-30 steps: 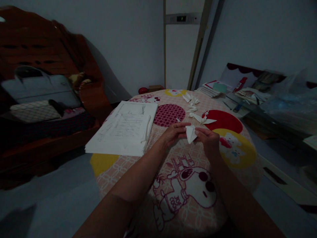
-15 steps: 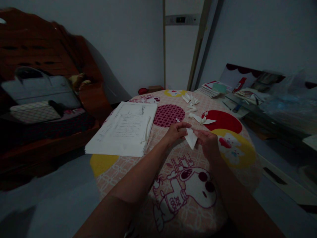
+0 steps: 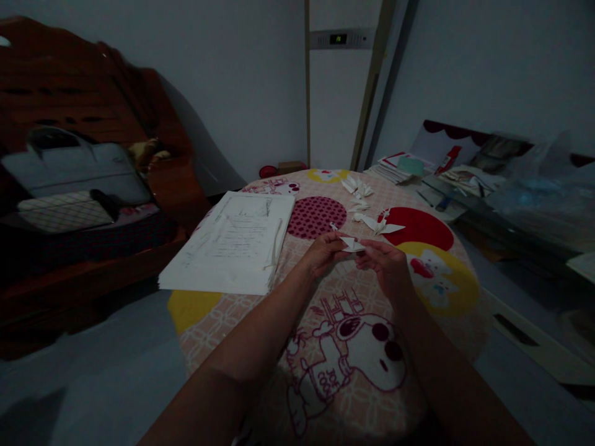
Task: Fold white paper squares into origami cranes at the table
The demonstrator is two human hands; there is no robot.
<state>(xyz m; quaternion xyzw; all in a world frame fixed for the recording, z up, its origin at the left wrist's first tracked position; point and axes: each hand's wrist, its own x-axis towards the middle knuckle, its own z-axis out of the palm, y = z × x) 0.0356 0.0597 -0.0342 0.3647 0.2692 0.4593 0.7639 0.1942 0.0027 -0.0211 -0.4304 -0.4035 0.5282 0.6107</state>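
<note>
Between my hands is a small piece of folded white paper [image 3: 352,245], held just above the table. My left hand [image 3: 322,253] pinches its left side, and my right hand [image 3: 385,260] grips its right edge between thumb and fingers. Beyond them lies a folded paper crane [image 3: 380,225] with its wings spread. Further back are more folded white paper pieces [image 3: 357,186], grouped near the far edge; their exact shapes are hard to make out.
A stack of printed paper [image 3: 227,241] lies on the left of the round table, over a patterned tablecloth [image 3: 372,402]. At right stands a glass-topped side table [image 3: 458,197] with papers and a plastic bag [image 3: 534,179]. A wooden bench [image 3: 167,173] holding bags is at left.
The folded paper has changed from a downward-pointing diamond to a flatter, wider shape with a raised point. Both hands stay on it, their fingers shifted.
</note>
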